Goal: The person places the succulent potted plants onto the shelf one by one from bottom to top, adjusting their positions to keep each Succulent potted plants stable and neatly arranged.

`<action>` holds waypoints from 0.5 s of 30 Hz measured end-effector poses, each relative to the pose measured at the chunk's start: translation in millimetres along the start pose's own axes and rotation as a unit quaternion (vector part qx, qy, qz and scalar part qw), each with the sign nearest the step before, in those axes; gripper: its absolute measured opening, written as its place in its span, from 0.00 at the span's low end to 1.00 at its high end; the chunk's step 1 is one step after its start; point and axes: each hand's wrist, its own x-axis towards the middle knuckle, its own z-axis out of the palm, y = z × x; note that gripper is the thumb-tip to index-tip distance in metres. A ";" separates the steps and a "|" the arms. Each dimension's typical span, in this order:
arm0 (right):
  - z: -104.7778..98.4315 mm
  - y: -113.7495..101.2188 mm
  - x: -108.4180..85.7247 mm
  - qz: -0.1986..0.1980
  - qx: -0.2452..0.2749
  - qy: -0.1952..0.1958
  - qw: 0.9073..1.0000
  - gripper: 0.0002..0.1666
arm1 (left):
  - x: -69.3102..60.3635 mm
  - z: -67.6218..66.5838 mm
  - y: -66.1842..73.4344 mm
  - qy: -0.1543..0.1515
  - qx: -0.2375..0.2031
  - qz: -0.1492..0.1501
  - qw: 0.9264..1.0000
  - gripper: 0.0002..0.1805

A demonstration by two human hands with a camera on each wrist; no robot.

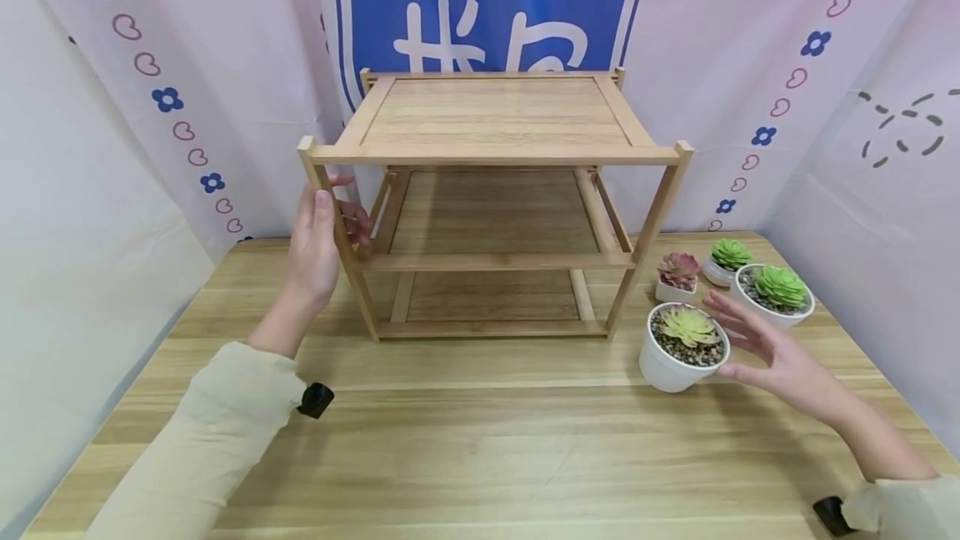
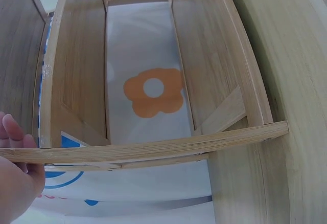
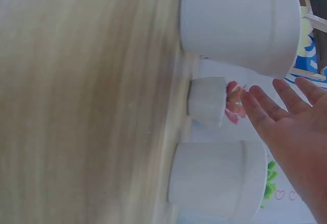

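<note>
A wooden three-tier shelf (image 1: 495, 148) stands on the table in the head view. My left hand (image 1: 313, 252) holds its left front post, thumb on the near side and fingers round behind; the left wrist view shows that hand (image 2: 18, 173) at the post (image 2: 153, 144). Close to the right side of a white pot (image 1: 670, 369) with a pale green succulent (image 1: 687, 326), my right hand (image 1: 787, 369) has its fingers spread. Whether its fingertips touch the rim cannot be told. In the right wrist view, the right hand (image 3: 296, 127) has no pot between thumb and fingers.
Behind that pot stand a small pot with a reddish succulent (image 1: 678, 271), a small green succulent (image 1: 731, 254) and a larger white pot (image 1: 787, 317) with a green succulent. A printed curtain (image 1: 247, 65) hangs behind the table (image 1: 465, 440).
</note>
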 end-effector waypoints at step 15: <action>7.3 20.1 4.9 0.028 0.050 -0.037 0.998 0.63 | -0.2 0.8 -1.4 0.007 0.000 0.004 1.000 0.21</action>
